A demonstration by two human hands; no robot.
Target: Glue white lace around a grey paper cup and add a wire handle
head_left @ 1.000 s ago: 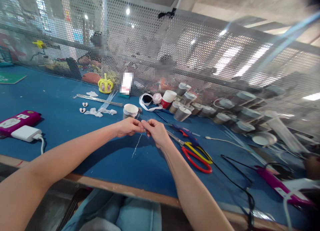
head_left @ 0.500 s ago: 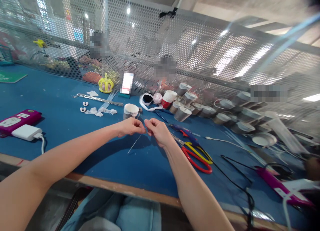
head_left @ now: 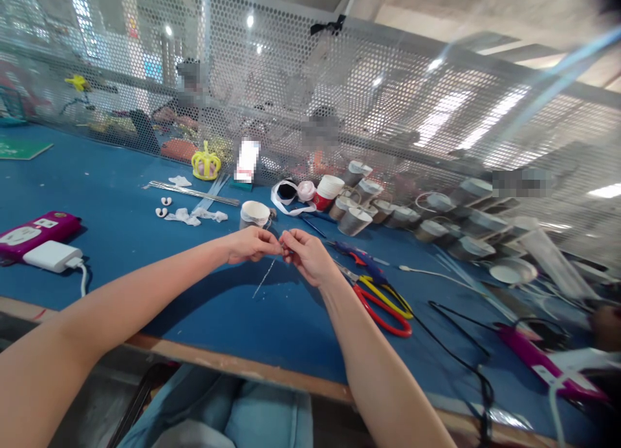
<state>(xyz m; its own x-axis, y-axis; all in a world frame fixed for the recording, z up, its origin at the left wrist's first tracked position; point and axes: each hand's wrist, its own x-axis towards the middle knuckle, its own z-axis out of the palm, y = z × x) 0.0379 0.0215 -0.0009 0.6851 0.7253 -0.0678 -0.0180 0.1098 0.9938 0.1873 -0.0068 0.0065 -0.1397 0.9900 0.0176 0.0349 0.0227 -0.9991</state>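
Observation:
My left hand [head_left: 251, 244] and my right hand [head_left: 303, 254] meet fingertip to fingertip above the blue tabletop [head_left: 218, 322], both closed in a pinch. From between them a thin, silvery twisted wire [head_left: 263, 280] hangs down toward the table. The part of it inside my fingertips is hidden. Just behind my left hand stands a small grey cup with a white rim [head_left: 255, 213]. To the right of my right hand lie scissors with red and yellow handles [head_left: 383, 309] and a blue glue gun [head_left: 363, 257].
Several grey cups [head_left: 354, 220] crowd the back right, near a red-and-white cup [head_left: 327, 194]. Metal rods [head_left: 194, 192], white scraps [head_left: 183, 216] and a yellow crown-shaped piece [head_left: 206, 163] lie back left. A purple power strip [head_left: 39, 234] sits left. Perforated metal mesh [head_left: 272, 79] borders the table.
My fingertips have come closer together and now touch. The hanging end of the wire has shifted slightly to the right.

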